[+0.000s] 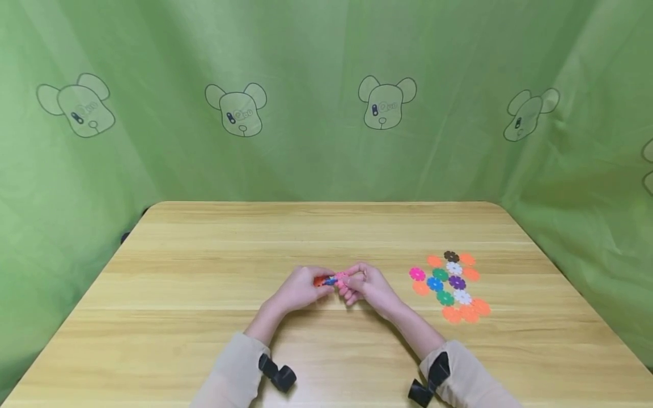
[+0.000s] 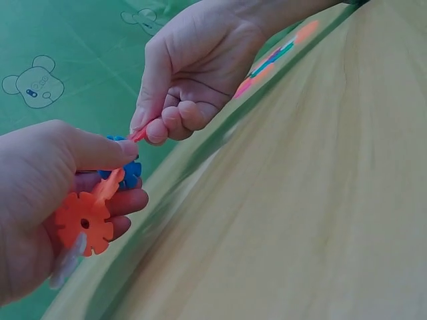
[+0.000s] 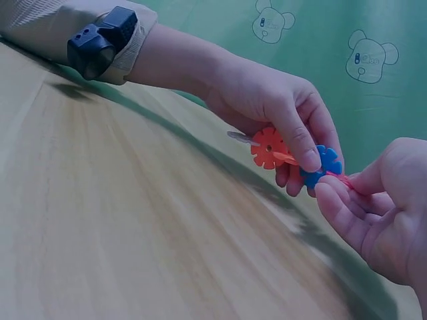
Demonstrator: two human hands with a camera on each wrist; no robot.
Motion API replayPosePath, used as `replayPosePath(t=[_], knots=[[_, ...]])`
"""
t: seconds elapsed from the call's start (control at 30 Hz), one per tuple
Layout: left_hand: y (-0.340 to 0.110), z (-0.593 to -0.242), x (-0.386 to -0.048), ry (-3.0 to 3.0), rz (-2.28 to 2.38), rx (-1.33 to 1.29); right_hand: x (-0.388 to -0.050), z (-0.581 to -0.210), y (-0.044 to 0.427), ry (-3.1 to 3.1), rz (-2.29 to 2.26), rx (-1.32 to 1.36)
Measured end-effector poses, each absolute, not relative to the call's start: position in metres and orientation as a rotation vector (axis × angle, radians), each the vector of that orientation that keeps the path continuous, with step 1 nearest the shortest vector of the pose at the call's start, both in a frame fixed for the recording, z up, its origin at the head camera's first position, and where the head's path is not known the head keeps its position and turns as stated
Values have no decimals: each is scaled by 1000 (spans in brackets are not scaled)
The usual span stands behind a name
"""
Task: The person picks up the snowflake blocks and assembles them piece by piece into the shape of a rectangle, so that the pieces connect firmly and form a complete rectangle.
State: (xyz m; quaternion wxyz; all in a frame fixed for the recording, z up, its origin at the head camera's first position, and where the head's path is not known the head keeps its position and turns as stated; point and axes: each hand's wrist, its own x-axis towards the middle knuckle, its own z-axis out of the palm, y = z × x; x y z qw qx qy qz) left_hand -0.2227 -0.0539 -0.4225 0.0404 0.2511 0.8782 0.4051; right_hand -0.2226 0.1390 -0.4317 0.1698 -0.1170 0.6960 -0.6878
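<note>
1. Pinching a blue disc (image 3: pixel 328 160) between thumb and fingers: left hand (image 1: pixel 298 289), with an orange disc (image 2: pixel 85 223) and an edge-on orange one (image 2: pixel 109 185) in the same chain against the palm side.
2. Pale disc (image 2: pixel 67 263), edge-on, at the chain's left end.
3. Right hand (image 1: pixel 371 289) pinches a pink disc (image 2: pixel 139 135) between thumb and index finger, right at the blue disc's edge; cannot tell if slotted in.
4. Chain is over the middle of the wooden table (image 1: pixel 204 243), left of the loose pile.
5. Loose pile, right side: brown disc (image 1: pixel 451 256) far, purple disc (image 1: pixel 457 282) mid, green, white, blue, pink and several orange around; orange group (image 1: pixel 461 313) nearest.
6. Green curtain (image 1: pixel 306 170) behind, printed with bear heads (image 1: pixel 237 113); faint lettering on faces, maybe "Qoo", not certain.
7. Light sleeves (image 1: pixel 229 368), black device (image 1: pixel 278 374) at left wrist, another (image 1: pixel 429 379) at right.
</note>
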Motion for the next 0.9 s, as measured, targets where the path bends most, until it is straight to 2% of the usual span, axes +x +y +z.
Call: replayPosePath(t=[0.53, 0.9], knots=[[-55, -426, -224, 2690, 1276, 831, -223, -432, 136, 1959, -1923, -321], [-58, -425, -225, 2708, 1259, 784, -233, -423, 166, 2080, -1895, -255]])
